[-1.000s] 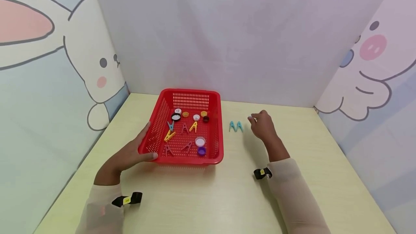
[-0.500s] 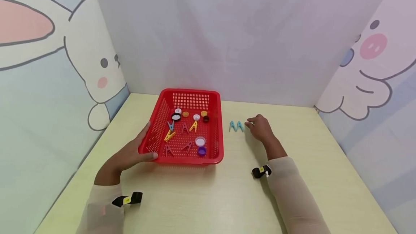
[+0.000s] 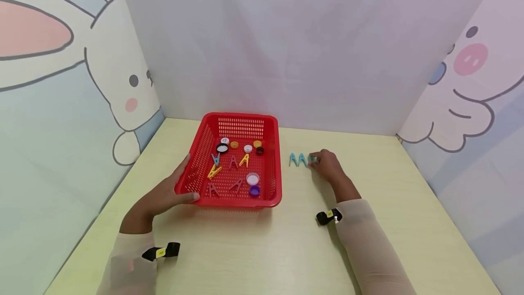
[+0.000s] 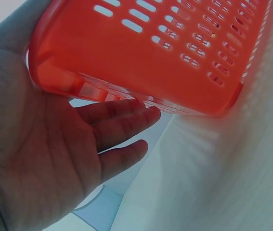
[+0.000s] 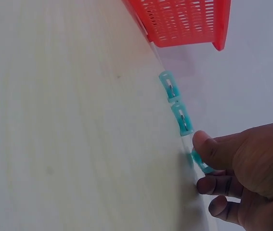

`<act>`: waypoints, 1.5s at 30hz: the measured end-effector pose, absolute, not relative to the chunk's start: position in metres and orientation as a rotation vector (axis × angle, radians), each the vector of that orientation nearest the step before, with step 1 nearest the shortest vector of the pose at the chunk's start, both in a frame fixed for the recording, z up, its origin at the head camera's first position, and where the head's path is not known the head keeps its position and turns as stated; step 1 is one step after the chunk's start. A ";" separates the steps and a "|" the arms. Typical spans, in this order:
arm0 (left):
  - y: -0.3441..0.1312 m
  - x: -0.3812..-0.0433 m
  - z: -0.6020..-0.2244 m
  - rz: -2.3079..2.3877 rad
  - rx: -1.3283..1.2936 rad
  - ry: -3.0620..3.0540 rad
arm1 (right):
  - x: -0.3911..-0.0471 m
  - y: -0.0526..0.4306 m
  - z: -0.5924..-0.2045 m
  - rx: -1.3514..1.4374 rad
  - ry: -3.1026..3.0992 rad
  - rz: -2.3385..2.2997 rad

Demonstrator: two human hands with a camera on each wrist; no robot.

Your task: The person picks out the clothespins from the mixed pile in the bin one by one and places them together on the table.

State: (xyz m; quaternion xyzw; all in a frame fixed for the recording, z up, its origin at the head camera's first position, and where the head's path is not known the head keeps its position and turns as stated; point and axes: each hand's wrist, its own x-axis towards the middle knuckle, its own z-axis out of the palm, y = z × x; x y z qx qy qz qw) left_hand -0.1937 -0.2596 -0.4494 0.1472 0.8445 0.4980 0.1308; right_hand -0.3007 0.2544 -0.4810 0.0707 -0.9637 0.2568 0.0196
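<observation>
A red plastic basket (image 3: 272, 203) stands on the table, tilted slightly in view. My left hand (image 3: 162, 195) holds its front left corner, thumb over the rim and fingers along the outer side; in the left wrist view the fingers (image 4: 122, 130) reach under the rim. My right hand (image 3: 329, 166) pinches a teal clothespin (image 5: 199, 158) between thumb and fingers, mostly covered by them in the head view. Just left of it, two teal clothespins stand side by side, the nearer one (image 3: 302, 160) and the farther one (image 3: 293, 160).
Inside the basket lie several clothespins, among them a yellow one (image 3: 214, 171) and a blue one (image 3: 215, 160). Several bottle caps lie there too, such as a purple cap (image 3: 254, 190) and a black-rimmed cap (image 3: 222, 148). A pale wall (image 3: 286, 58) rises behind the table.
My right hand has moved left and down, bringing the pinched teal clothespin beside the two standing ones. My left hand stays on the basket.
</observation>
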 end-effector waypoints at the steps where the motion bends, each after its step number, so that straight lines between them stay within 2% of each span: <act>1: -0.259 -0.194 -0.449 1.448 0.428 2.450 | -0.300 0.254 -0.481 0.220 -2.991 0.801; 45: -0.258 -0.193 -0.447 1.428 0.428 2.463 | -0.293 0.254 -0.471 0.197 -3.097 0.805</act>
